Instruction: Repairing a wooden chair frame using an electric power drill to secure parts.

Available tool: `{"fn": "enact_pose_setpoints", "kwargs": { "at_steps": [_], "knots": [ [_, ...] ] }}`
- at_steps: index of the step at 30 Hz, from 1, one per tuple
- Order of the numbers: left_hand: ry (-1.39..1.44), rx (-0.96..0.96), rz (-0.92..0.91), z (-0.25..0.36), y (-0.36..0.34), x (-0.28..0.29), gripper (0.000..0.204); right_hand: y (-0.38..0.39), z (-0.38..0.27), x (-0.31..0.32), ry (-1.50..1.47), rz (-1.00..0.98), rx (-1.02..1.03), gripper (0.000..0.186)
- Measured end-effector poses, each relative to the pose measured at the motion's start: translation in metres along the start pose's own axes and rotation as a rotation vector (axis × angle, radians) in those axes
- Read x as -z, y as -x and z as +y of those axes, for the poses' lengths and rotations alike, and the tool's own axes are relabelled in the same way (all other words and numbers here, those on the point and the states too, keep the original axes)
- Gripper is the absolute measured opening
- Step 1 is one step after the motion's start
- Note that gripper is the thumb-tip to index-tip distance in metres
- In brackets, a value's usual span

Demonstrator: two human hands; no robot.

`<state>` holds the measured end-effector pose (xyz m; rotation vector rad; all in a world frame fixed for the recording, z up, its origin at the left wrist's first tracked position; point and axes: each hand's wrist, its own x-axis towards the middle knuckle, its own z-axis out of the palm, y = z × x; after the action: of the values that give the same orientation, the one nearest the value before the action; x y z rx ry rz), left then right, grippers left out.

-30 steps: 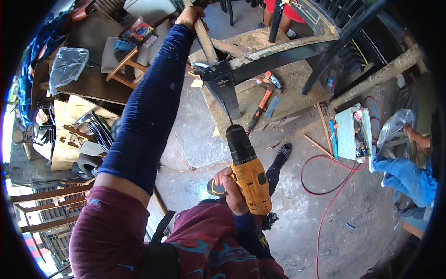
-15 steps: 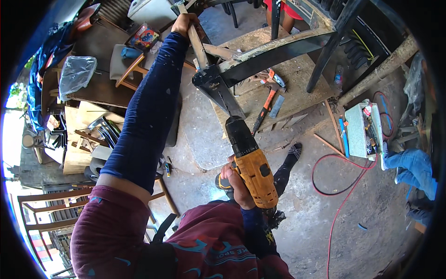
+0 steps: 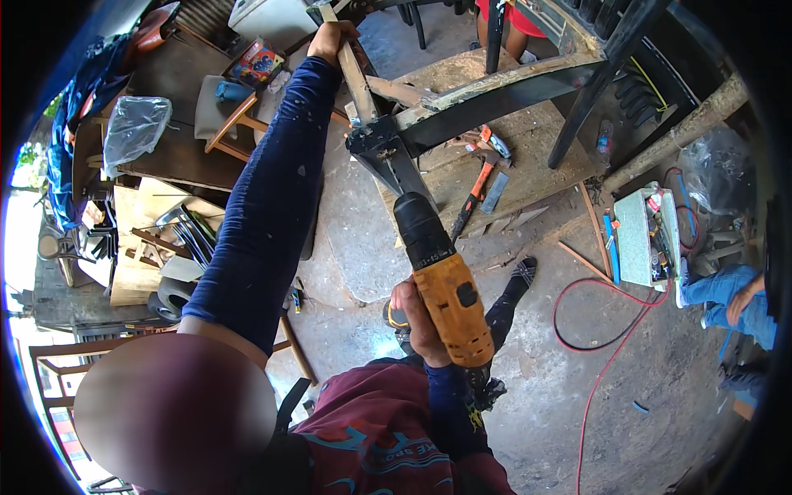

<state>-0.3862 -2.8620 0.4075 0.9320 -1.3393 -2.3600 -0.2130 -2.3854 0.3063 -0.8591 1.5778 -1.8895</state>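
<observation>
My left hand (image 3: pixel 328 43) is closed around a pale wooden rail (image 3: pixel 357 82) of a dark chair frame (image 3: pixel 503 103). That rail meets a black tapered wooden piece (image 3: pixel 379 161) at the corner. My right hand (image 3: pixel 417 326) grips a yellow-and-black cordless drill (image 3: pixel 454 305); its thin bit points at the black piece, and I cannot tell whether the tip is inside it. Under the frame, a plywood work surface (image 3: pixel 536 148) holds an orange-handled hammer (image 3: pixel 473 190), a flat grey strip (image 3: pixel 495 191) and another orange tool (image 3: pixel 493 144).
Right: a toolbox (image 3: pixel 635 239), red hose (image 3: pixel 594 280), wooden pole (image 3: pixel 693 124), and a co-worker's jeans (image 3: pixel 718 289) and hand (image 3: pixel 742 301). Another person's red shorts (image 3: pixel 528 21) show at the top. Left: piled furniture (image 3: pixel 231 132), plywood (image 3: pixel 132 247) and a plastic bag (image 3: pixel 136 132).
The drill in my right hand has advanced upward toward the black piece. My left hand keeps its grip. The co-worker's hand at the right now rests lower, by the jeans.
</observation>
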Motion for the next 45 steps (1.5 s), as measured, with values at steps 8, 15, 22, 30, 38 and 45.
{"fn": "enact_pose_setpoints", "kwargs": {
  "at_steps": [8, 15, 22, 30, 38, 45],
  "knots": [
    [-0.111, -0.121, 0.124, -0.005, 0.013, -0.014, 0.019, -0.010, -0.004, -0.010, -0.192, -0.019, -0.271, 0.019],
    [-0.072, -0.125, 0.177, -0.014, 0.029, -0.037, 0.020, -0.024, 0.030, -0.007, 0.004, -0.072, -0.019, 0.021],
    [-0.105, -0.173, 0.216, -0.016, 0.035, -0.042, 0.017, -0.021, 0.045, -0.007, 0.485, -0.056, 0.129, 0.018],
    [-0.083, -0.163, 0.194, -0.017, 0.038, -0.041, 0.014, -0.029, 0.036, 0.000, 0.128, -0.138, 0.084, 0.009],
    [-0.060, -0.159, 0.230, -0.019, 0.037, -0.043, 0.013, -0.031, 0.021, -0.025, -0.729, -0.063, -0.075, 0.010],
    [-0.043, -0.147, 0.255, -0.018, 0.039, -0.047, 0.014, -0.039, -0.006, -0.024, -0.885, -0.041, -0.155, 0.016]
  ]
}}
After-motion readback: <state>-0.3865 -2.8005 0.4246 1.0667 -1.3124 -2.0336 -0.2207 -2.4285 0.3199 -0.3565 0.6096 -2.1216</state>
